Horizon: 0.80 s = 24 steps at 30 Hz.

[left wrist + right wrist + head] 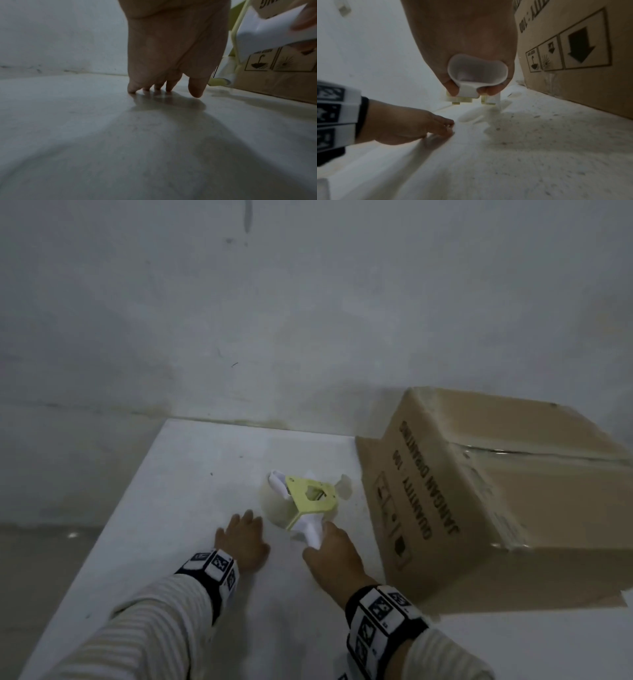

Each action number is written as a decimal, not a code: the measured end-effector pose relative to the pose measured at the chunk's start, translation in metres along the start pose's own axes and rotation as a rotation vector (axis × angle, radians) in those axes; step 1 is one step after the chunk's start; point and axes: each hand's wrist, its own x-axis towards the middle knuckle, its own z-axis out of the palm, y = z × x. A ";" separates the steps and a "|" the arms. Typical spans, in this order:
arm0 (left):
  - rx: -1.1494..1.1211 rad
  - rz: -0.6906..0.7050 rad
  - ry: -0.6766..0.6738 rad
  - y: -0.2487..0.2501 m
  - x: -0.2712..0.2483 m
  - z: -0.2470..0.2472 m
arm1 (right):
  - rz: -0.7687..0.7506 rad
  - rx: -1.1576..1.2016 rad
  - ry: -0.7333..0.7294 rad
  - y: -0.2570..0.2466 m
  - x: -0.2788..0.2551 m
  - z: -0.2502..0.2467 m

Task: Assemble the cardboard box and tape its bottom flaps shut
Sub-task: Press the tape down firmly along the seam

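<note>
fingers on the dispenser handle, box already taped, risk is a sloppy set-down.
my right hand has its fingers curled round the white handle of the tape dispenser, clenched on it, yellow-green frame low over or on the white table, can't tell which. my left hand is released, holds nothing, fingertips resting on the table just beside the dispenser. cardboard box sits upside down to my right, near the dispenser but not touching it, clear tape along the seam on top, flaps underneath splayed on the table. my read: taping looks done. risks: loose tape end catching the table or my left hand, since it sits close; blade edge near those fingertips; wrist swinging right and knocking the box.
</note>
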 end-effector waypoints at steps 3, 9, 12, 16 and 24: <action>-0.018 -0.025 -0.024 -0.005 0.016 0.001 | 0.017 -0.031 0.038 0.001 0.027 0.011; -0.032 -0.122 -0.063 -0.002 0.033 0.008 | 0.007 -0.064 0.130 -0.004 0.075 0.022; -0.027 -0.146 -0.082 0.000 0.037 0.010 | 0.024 -0.084 0.124 -0.002 0.090 0.026; -0.022 -0.144 -0.099 0.001 0.038 0.008 | 0.037 -0.086 0.077 0.003 0.096 0.030; -0.031 -0.173 -0.085 0.007 0.034 0.003 | -0.100 -0.183 0.024 -0.007 0.048 -0.004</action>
